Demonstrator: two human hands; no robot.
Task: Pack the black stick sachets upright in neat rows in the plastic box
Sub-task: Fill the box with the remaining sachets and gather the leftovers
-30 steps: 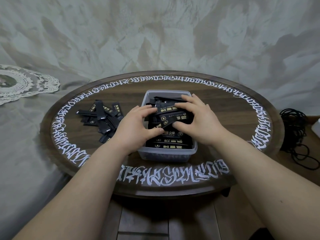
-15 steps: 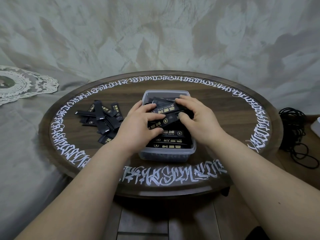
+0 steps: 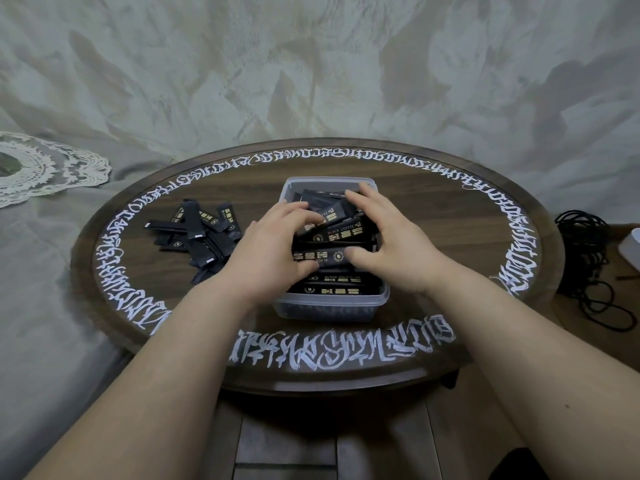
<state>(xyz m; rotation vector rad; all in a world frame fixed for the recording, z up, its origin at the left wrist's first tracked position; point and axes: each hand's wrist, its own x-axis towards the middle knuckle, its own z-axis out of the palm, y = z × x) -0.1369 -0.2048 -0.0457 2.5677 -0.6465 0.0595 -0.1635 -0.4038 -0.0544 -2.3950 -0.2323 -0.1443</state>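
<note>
Black stick sachets [image 3: 334,233] lie jumbled inside the clear plastic box [image 3: 329,306], gripped by your left hand [image 3: 273,251] and right hand [image 3: 391,247]; squeeze unevenly and they could buckle or topple flat.

"BLACK COFFEE" in gold can be read on a sachet [image 3: 341,233] in the box [image 3: 332,304], and again, smaller, on one nearer the front [image 3: 337,278]. The gold marks beside those words, and those on the loose sachets [image 3: 202,233], are too small to read. White ornamental script [image 3: 329,351] rings the table [image 3: 433,216], but no word in it can be made out.
</note>
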